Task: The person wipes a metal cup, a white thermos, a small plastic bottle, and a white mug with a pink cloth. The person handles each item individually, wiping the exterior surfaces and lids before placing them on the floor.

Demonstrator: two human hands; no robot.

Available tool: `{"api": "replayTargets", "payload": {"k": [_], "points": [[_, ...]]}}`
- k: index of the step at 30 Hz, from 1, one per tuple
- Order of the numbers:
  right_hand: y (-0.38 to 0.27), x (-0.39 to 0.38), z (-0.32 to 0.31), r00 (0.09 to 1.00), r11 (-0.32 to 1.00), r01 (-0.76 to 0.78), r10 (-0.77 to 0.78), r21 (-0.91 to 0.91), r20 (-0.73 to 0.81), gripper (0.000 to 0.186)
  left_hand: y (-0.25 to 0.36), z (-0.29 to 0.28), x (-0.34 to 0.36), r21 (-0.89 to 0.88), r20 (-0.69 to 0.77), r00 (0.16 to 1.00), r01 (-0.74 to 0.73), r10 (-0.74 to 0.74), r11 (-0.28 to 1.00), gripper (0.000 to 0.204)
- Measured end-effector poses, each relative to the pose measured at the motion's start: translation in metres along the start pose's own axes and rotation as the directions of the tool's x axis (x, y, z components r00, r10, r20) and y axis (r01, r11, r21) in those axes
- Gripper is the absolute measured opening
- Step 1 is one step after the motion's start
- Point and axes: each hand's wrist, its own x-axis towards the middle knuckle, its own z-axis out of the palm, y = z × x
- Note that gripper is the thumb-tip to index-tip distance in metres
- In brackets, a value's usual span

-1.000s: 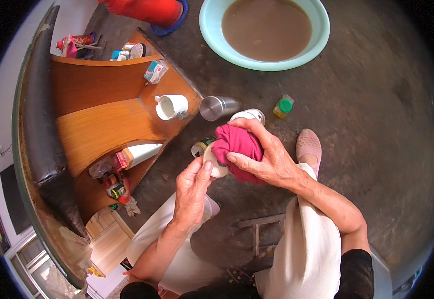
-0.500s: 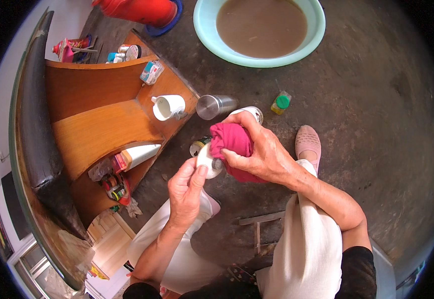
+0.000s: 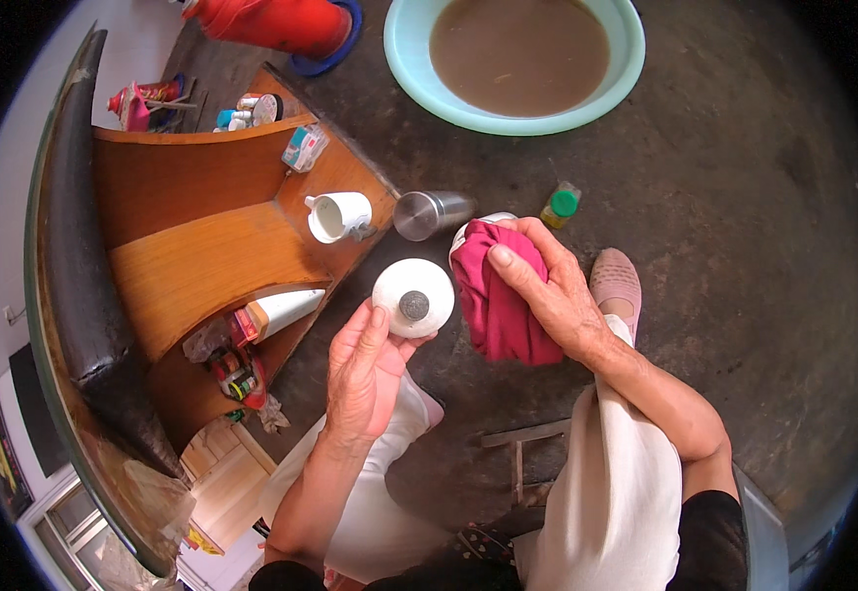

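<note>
A round white lid point(image 3: 432, 283) with a speckled grey knob rests in my left hand point(image 3: 362, 372), pinched at its lower edge with the thumb on top. Its knob side faces up toward me. My right hand point(image 3: 569, 300) grips a bunched crimson cloth point(image 3: 496, 307), which hangs just to the right of the lid and apart from it. Behind the cloth's top edge a white rounded thing shows only in part, so I cannot tell what it is. Beyond the hands, a steel thermos cup point(image 3: 429, 215) stands on the floor.
A wooden shelf unit point(image 3: 192, 241) at the left holds a white mug point(image 3: 338, 217) and small packages. Far off are a pale green basin point(image 3: 397, 54) of murky water and a red thermos flask point(image 3: 271, 25). A green-capped jar point(image 3: 563, 204) stands beyond my right hand.
The cloth has come away from the lid and moved right with my right hand. My left hand has turned the lid so its knob side shows.
</note>
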Motion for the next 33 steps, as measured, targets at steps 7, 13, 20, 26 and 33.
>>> {"api": "replayTargets", "payload": {"k": [7, 13, 20, 26, 33], "points": [[0.005, -0.001, 0.002, 0.977, 0.99, 0.139, -0.136, -0.009, 0.167, 0.053, -0.006, 0.0, 0.0, 0.103, 0.031, 0.999, -0.022, 0.019, 0.994, 0.034], [0.009, -0.003, 0.001, 0.925, 0.911, 0.361, -0.322, -0.202, 0.199, 0.048, -0.003, -0.002, -0.002, 0.265, 0.068, 0.997, 0.002, -0.021, 0.964, 0.034], [-0.004, -0.004, 0.001, 0.865, 0.715, 0.501, -0.439, -0.488, 0.244, 0.048, -0.005, 0.004, -0.007, 0.605, 0.132, 0.991, -0.092, 0.015, 0.791, 0.031], [0.0, -0.007, 0.006, 0.882, 0.75, 0.461, -0.448, -0.474, 0.148, 0.048, -0.007, 0.004, -0.008, 0.711, 0.152, 0.987, -0.139, 0.042, 0.689, 0.028], [-0.003, -0.003, 0.0, 0.961, 0.938, 0.224, -0.166, -0.266, 0.222, 0.051, -0.015, 0.003, -0.007, 0.433, 0.078, 0.996, -0.062, 0.031, 0.899, 0.033]]}}
